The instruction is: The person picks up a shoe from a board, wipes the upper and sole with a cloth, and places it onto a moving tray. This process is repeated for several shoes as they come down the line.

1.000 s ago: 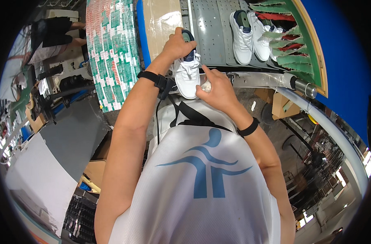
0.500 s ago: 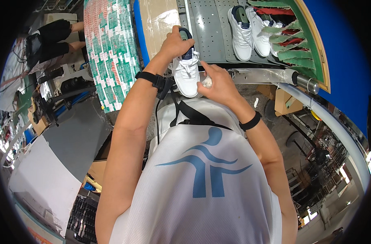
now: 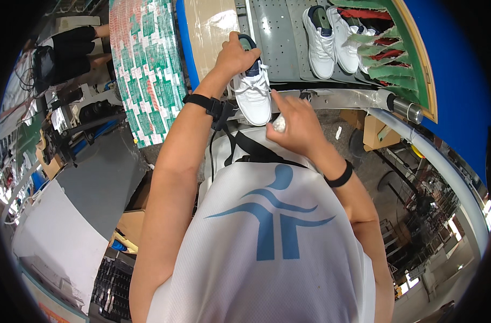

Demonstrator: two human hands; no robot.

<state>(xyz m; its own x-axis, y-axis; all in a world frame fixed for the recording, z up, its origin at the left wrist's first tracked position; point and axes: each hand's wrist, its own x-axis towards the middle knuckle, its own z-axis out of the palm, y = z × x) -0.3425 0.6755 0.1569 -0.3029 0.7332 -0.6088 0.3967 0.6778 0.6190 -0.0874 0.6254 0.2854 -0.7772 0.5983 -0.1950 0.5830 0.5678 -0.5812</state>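
Observation:
A white sneaker with a dark navy collar lies toe toward me at the near edge of the conveyor. My left hand grips it by the heel end, the thumb over the collar. Just right of the toe, my right hand is curled round a small whitish lump, whose kind I cannot make out. Its index finger points up beside the sneaker's side. Laces are tied across the sneaker's top.
More white sneakers stand on the perforated conveyor, partly under green and red cloth strips of a tunnel opening. A metal rail with a roller borders it. Stacked green-and-white printed material and a cardboard box are at left.
The sneaker and my left hand have shifted slightly to the right. My right hand has moved a little right and down, away from the sneaker's side.

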